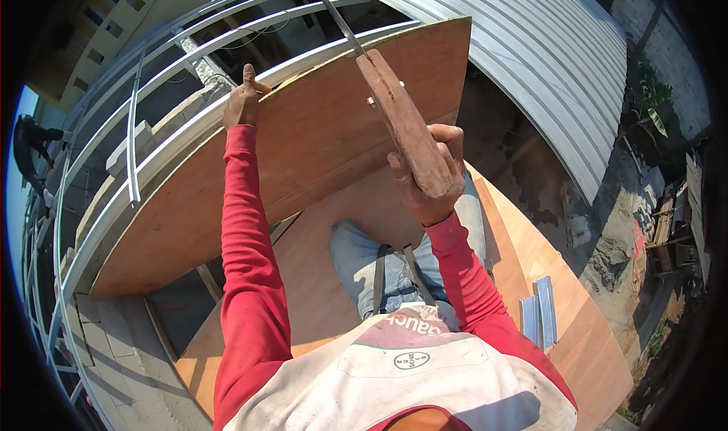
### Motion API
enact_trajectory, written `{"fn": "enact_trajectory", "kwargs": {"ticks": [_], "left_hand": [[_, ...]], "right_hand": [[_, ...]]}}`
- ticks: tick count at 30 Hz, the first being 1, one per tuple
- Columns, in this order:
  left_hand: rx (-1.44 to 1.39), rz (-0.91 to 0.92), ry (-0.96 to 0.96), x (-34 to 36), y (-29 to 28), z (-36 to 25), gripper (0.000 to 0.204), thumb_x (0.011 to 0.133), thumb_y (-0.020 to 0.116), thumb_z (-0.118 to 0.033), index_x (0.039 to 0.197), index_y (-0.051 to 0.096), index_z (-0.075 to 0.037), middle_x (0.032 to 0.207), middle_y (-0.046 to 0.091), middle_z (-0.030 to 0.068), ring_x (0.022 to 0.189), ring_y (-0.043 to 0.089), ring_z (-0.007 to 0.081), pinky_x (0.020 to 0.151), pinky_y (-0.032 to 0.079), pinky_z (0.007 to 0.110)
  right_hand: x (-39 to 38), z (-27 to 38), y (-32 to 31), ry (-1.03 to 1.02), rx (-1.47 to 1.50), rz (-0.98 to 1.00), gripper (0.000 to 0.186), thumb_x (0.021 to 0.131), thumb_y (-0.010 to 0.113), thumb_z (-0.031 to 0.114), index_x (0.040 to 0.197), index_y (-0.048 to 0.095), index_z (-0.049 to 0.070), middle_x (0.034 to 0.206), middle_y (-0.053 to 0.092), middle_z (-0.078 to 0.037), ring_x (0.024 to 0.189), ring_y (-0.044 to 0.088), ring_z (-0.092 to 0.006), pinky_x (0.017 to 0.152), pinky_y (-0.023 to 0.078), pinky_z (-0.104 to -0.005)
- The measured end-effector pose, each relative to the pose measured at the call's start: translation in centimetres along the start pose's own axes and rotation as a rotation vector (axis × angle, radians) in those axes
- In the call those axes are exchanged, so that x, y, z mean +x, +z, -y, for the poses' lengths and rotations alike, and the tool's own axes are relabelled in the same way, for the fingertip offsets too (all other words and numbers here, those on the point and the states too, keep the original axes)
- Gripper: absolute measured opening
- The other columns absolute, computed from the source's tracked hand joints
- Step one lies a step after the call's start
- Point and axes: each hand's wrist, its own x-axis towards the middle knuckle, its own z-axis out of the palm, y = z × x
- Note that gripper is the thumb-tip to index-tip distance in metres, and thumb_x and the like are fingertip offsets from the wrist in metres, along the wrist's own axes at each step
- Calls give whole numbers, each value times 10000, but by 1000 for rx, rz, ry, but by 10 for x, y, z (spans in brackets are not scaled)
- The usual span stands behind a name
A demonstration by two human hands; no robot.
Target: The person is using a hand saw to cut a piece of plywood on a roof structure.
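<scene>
My left hand point(244, 101) grips the top edge of an upright reddish plywood sheet point(182, 218) beside a white metal channel. My right hand point(431, 169) holds the worn wooden handle point(398, 116) of a long, narrow metal-bladed tool point(337, 21), raised over the sheet and pointing away from me; the blade's edge is too small to make out. My jeans-clad legs point(356, 264) rest on a horizontal plywood platform point(576, 355) below the upright sheet. Two short metal channels point(542, 309) lie on that platform to my right.
White metal framing point(133, 135) and a concrete wall edge point(129, 340) run along the left. A co-worker point(34, 150) in dark clothes is on the framing at far left. Corrugated metal roofing point(561, 74) spans the upper right, above a drop with rubble and boards point(660, 234).
</scene>
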Motion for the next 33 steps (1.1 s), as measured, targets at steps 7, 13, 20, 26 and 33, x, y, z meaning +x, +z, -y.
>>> {"fn": "enact_trajectory", "kwargs": {"ticks": [7,13,20,26,33], "left_hand": [[231,168,124,-4,46,-108,955,911,165,-872,921,814,-171,986,765,102,1018,699,317,924,501,436],[424,60,174,-19,136,-184,765,960,305,-778,1089,804,-213,991,766,155,994,712,390,889,546,477],[378,8,197,-19,136,-179,744,915,396,-789,1023,822,-188,914,773,138,923,736,346,807,564,443],[450,-5,194,-1,140,-174,753,902,394,-801,959,829,-190,858,764,147,881,742,341,783,565,439],[458,3,171,2,142,-176,801,866,383,-843,926,829,-181,842,760,152,873,742,343,778,564,439]], "right_hand": [[41,-9,-112,427,189,-67,304,956,750,269,979,579,19,737,563,-26,526,586,-84,458,421,-211],[-9,-57,-98,442,66,-72,371,926,786,300,980,592,-10,903,496,-52,680,566,-152,585,459,-306],[-18,-58,-60,222,33,-178,264,917,765,184,1110,716,11,1038,609,-86,754,669,-178,613,557,-295],[-24,-59,-62,220,-120,73,317,949,699,162,1205,711,-24,1216,702,-229,1045,738,-347,793,614,-375],[-32,-50,-71,163,-156,117,334,935,711,170,1203,708,-28,1205,708,-229,1011,747,-347,764,610,-367]]}}
